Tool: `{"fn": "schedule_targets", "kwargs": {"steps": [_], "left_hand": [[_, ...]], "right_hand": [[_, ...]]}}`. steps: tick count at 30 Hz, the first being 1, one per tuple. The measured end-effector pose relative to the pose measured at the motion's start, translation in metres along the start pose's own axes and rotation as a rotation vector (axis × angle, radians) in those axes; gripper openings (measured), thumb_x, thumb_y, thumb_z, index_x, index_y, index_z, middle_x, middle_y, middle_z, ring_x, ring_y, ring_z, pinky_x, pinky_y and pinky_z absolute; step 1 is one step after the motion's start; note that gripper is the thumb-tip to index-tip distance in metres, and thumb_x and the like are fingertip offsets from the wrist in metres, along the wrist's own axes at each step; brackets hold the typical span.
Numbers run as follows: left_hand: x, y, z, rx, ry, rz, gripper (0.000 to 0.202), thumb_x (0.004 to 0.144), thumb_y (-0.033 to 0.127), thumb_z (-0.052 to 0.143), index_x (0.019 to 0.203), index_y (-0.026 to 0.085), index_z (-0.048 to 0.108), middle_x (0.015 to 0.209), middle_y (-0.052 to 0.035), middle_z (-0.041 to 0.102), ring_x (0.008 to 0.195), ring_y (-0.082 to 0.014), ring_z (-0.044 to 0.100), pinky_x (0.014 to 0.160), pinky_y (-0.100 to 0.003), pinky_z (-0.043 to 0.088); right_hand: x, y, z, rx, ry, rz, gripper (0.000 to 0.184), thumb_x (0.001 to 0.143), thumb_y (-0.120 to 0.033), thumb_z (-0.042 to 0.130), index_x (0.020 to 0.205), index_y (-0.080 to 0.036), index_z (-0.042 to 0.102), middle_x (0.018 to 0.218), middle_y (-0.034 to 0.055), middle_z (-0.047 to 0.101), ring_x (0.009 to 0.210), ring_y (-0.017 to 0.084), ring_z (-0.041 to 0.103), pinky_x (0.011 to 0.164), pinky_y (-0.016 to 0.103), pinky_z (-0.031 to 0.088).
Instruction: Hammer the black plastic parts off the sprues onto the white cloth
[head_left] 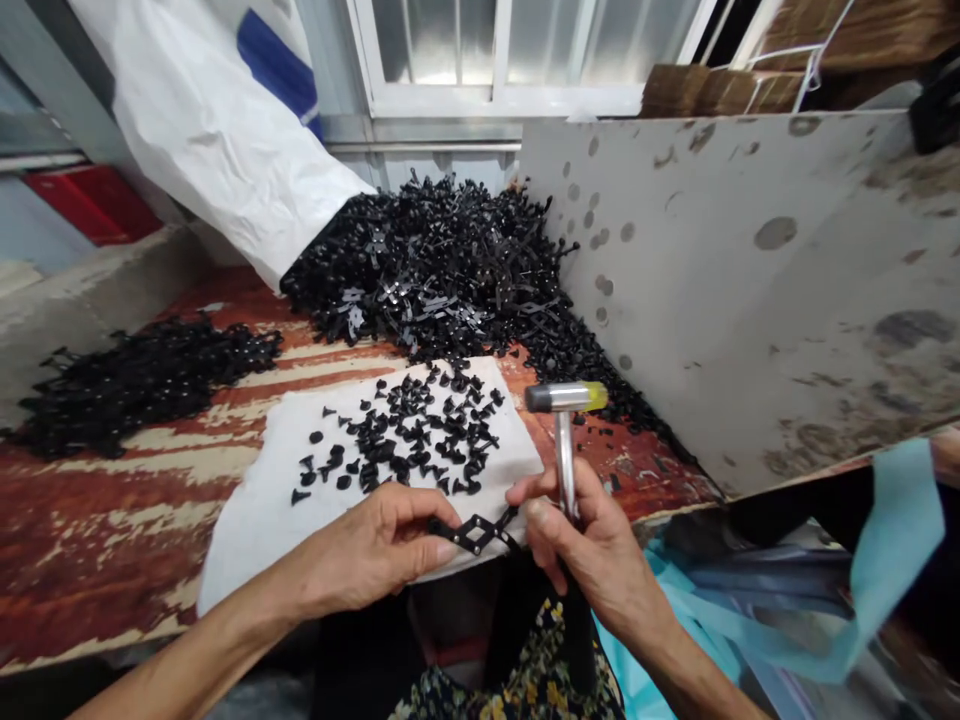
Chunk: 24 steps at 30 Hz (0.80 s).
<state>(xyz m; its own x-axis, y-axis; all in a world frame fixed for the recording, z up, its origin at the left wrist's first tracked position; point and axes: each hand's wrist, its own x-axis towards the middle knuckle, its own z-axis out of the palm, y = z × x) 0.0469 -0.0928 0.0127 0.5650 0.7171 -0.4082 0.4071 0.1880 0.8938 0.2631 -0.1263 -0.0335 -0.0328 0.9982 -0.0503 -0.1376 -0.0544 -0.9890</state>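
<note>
My left hand (390, 545) pinches one end of a small black scissor linkage (477, 535), a folding lattice of flat strips joined by shiny rivets. A mallet (565, 430) with a metal handle, a dark face and a yellow face stands head-up in my right hand (581, 525), its handle gripped among the fingers. The right thumb and forefinger are also at the linkage's other end; whether they pinch it I cannot tell. Just beyond the hands, many small black mushroom-headed pegs (405, 430) lie scattered on a white cloth (255, 520).
A large heap of black linkage parts (450, 260) spills from a white sack (225, 130) at the back. Another black pile (150, 380) lies at left on the worn red table (82, 520). A stained grey board (750, 280) walls the right side. Light-blue strips (892, 550) hang at lower right.
</note>
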Motion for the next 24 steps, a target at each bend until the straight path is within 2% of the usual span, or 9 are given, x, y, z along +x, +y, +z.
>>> {"fn": "schedule_targets", "kwargs": {"steps": [4, 7, 9, 11, 12, 14, 17, 20, 24], "left_hand": [[-0.018, -0.009, -0.004, -0.024, 0.028, -0.036, 0.029, 0.069, 0.043, 0.072, 0.081, 0.017, 0.070, 0.052, 0.0062, 0.044, 0.048, -0.0069, 0.035, 0.045, -0.019, 0.025], [-0.022, -0.014, -0.003, -0.157, 0.070, -0.043, 0.034, 0.066, 0.046, 0.077, 0.081, 0.016, 0.070, 0.049, 0.0055, 0.046, 0.045, -0.0068, 0.038, 0.044, -0.019, 0.028], [-0.021, -0.018, 0.005, -0.364, 0.228, 0.012, 0.040, 0.065, 0.050, 0.079, 0.084, 0.017, 0.067, 0.052, 0.0051, 0.051, 0.045, -0.0070, 0.042, 0.045, -0.019, 0.034], [-0.018, -0.023, 0.019, -0.572, 0.398, 0.069, 0.047, 0.064, 0.054, 0.080, 0.091, 0.020, 0.064, 0.064, 0.0028, 0.059, 0.053, -0.0100, 0.053, 0.053, -0.022, 0.045], [-0.017, -0.025, 0.027, -0.630, 0.434, 0.085, 0.048, 0.065, 0.056, 0.079, 0.094, 0.021, 0.063, 0.071, 0.0009, 0.063, 0.061, -0.0126, 0.058, 0.058, -0.025, 0.050], [-0.015, -0.030, 0.045, -0.624, 0.383, 0.095, 0.046, 0.070, 0.058, 0.075, 0.094, 0.020, 0.062, 0.082, -0.0028, 0.067, 0.076, -0.0165, 0.064, 0.068, -0.028, 0.053], [-0.013, -0.035, 0.063, -0.555, 0.286, 0.091, 0.044, 0.076, 0.059, 0.070, 0.091, 0.019, 0.061, 0.072, -0.0009, 0.065, 0.065, -0.0131, 0.061, 0.062, -0.025, 0.050], [-0.013, -0.037, 0.066, -0.588, 0.260, 0.086, 0.045, 0.074, 0.058, 0.072, 0.090, 0.019, 0.059, 0.060, 0.0035, 0.059, 0.049, -0.0100, 0.054, 0.051, -0.023, 0.042], [-0.016, -0.035, 0.058, -0.576, 0.218, 0.054, 0.047, 0.069, 0.058, 0.076, 0.086, 0.017, 0.062, 0.051, 0.0039, 0.056, 0.048, -0.0092, 0.051, 0.053, -0.022, 0.043]], "right_hand": [[-0.013, 0.008, 0.006, -0.140, -0.082, -0.027, 0.024, 0.087, -0.046, 0.062, 0.092, -0.023, 0.060, 0.071, -0.0031, 0.053, 0.043, 0.007, 0.041, 0.034, 0.018, 0.031], [-0.022, 0.010, 0.008, -0.164, -0.193, -0.017, 0.023, 0.089, -0.044, 0.061, 0.084, -0.021, 0.059, 0.066, -0.0032, 0.051, 0.048, 0.008, 0.044, 0.038, 0.018, 0.032], [-0.027, 0.011, 0.012, -0.093, -0.215, 0.030, 0.028, 0.090, -0.047, 0.060, 0.080, -0.022, 0.054, 0.057, -0.0070, 0.044, 0.043, 0.007, 0.037, 0.038, 0.017, 0.030], [-0.031, 0.014, 0.018, -0.011, -0.134, 0.071, 0.032, 0.088, -0.052, 0.061, 0.081, -0.022, 0.050, 0.053, -0.0093, 0.042, 0.039, 0.006, 0.034, 0.037, 0.017, 0.028], [-0.033, 0.016, 0.022, 0.014, -0.079, 0.085, 0.034, 0.087, -0.053, 0.062, 0.082, -0.023, 0.048, 0.052, -0.0099, 0.043, 0.038, 0.006, 0.034, 0.037, 0.017, 0.028], [-0.036, 0.020, 0.027, 0.028, 0.006, 0.085, 0.035, 0.085, -0.055, 0.063, 0.084, -0.024, 0.047, 0.050, -0.0099, 0.045, 0.038, 0.007, 0.036, 0.037, 0.018, 0.030], [-0.041, 0.025, 0.028, -0.037, 0.019, 0.034, 0.031, 0.088, -0.051, 0.062, 0.084, -0.024, 0.050, 0.052, -0.0084, 0.046, 0.041, 0.008, 0.038, 0.039, 0.019, 0.032], [-0.046, 0.028, 0.023, -0.130, -0.002, -0.010, 0.024, 0.091, -0.046, 0.060, 0.083, -0.024, 0.053, 0.054, -0.0082, 0.043, 0.043, 0.009, 0.037, 0.042, 0.021, 0.033], [-0.048, 0.024, 0.023, -0.152, -0.072, -0.001, 0.024, 0.093, -0.046, 0.057, 0.084, -0.024, 0.053, 0.054, -0.0087, 0.040, 0.043, 0.009, 0.034, 0.042, 0.022, 0.031]]}}
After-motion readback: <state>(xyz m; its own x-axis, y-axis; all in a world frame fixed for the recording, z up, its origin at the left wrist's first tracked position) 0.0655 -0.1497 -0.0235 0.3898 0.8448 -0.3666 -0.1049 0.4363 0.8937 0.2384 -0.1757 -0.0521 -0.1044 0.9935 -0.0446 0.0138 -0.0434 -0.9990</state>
